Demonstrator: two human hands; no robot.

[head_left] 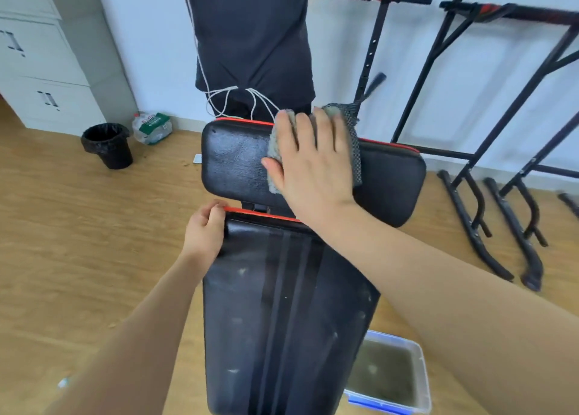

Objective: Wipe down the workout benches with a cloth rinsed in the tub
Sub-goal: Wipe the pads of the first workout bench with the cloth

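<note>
Head view is showing the tub (pixel 423 371) of murky water sitting beside the bench's long pad (pixel 282 314); the left hand (pixel 205 230) is gripping that pad's far corner, the right hand (pixel 313 167) is pressing flat on the cloth (pixel 275 146) atop the farther pad (pixel 232 160)

Right hand (pixel 308 160) flat, fingers spread, pressing a grey cloth (pixel 275 143) onto the far bench pad (pixel 232 160). Cloth sticks out past the fingertips and on both sides of the hand. Left hand (pixel 205 229) grips the top-left corner of the near bench pad (pixel 282 305), thumb at the red trim. Near pad surface streaky. Tub (pixel 416 380) of murky water on the floor under the right forearm. Person in a dark shirt (pixel 253 38) stands just beyond the right hand. Black bin (pixel 108 146) well left of the left hand.
</note>
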